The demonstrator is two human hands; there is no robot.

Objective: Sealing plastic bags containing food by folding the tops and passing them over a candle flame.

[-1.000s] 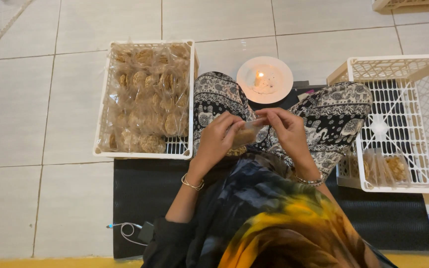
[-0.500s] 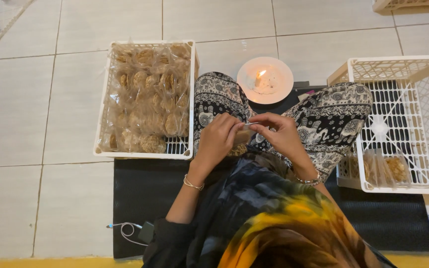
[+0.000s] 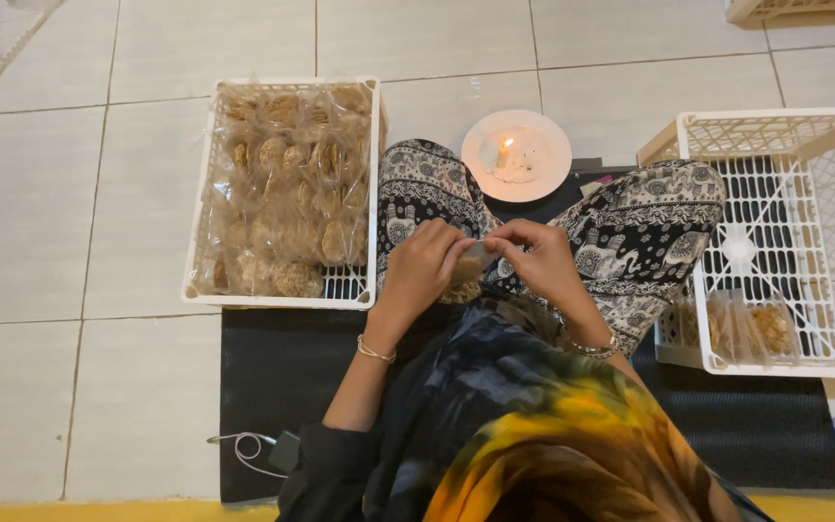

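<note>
— Did anything move since a moment ago?

— Only a little. Both hands stayed over the lap, but the right hand [image 3: 533, 259] slid a bit toward the left hand [image 3: 424, 266], so the fingertips now meet. The candle flame still burns in the same spot.

— What are the hands holding?

— A small clear plastic bag with brown snack pieces inside [image 3: 464, 274]. It sits between the two hands, just below the round white plate with the lit candle [image 3: 517, 155]. The left hand has its fingers curled and pinches the bag's top edge. The right hand pinches the same edge from the other side, thumb and fingers pressed close. Neither hand is spread open.

— Where is the bag, then?

— Over the lap, on the black-and-white patterned trousers [image 3: 630, 232], near the plate and on the person's side of it.

— What else is around the plate?

— To the left of the plate is a white plastic crate full of clear bags of brown snacks [image 3: 287, 198]. To the right of the plate is another white plastic crate, mostly bare, with a few snack bags in its near corner [image 3: 765, 237]. Further from the plate, under the person, lies a black mat [image 3: 282, 377] on the pale tiled floor [image 3: 70, 193]. A thin gold bracelet [image 3: 376, 350] is on the left wrist.
</note>
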